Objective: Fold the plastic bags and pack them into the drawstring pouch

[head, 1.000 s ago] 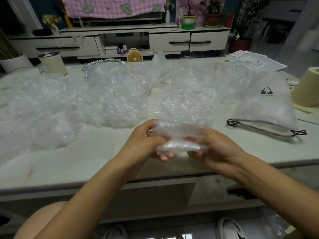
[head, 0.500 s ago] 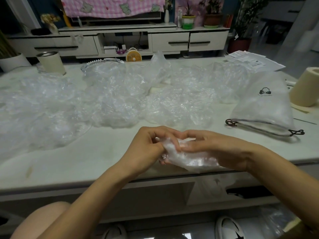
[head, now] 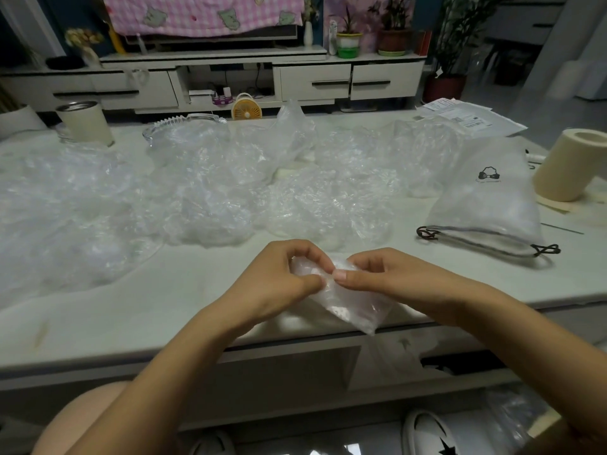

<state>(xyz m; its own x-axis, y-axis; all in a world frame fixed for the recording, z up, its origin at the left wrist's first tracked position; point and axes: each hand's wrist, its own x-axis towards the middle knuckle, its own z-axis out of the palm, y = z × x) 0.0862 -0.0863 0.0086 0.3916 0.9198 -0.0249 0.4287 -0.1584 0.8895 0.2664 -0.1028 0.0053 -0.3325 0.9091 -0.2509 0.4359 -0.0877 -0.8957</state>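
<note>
Left hand (head: 279, 281), right hand (head: 389, 278) pinch bag (head: 356, 308); pouch (head: 486, 205) lettering illegible.

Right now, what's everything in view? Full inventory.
table: 1, white, foreground
held bag: 1, clear, at near edge
loose plastic bags: count unclear, clear, spread across table
drawstring pouch: 1, translucent white, dark cord, table right
tumbler: 1, cream, table far left
glass dish: 1, clear, far side, behind bags
roll: 1, cream, table far right
papers: several, white, far right corner
fan: 1, yellow, beyond table
cabinet: 1, white, back wall
left hand: 1, pinches held bag
right hand: 1, pinches held bag
</note>
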